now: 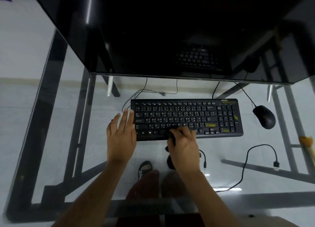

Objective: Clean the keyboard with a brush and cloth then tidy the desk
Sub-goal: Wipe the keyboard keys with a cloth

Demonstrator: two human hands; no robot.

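One keyboard, one mouse, one monitor, one loose cable near the desk's right edge, two hands: left, right.

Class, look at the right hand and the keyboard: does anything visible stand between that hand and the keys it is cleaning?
Only a dark object, blurred and hard to identify, gripped by the right hand and lying against the bottom key rows of the keyboard. The left hand rests flat at the keyboard's left end, out of the way.
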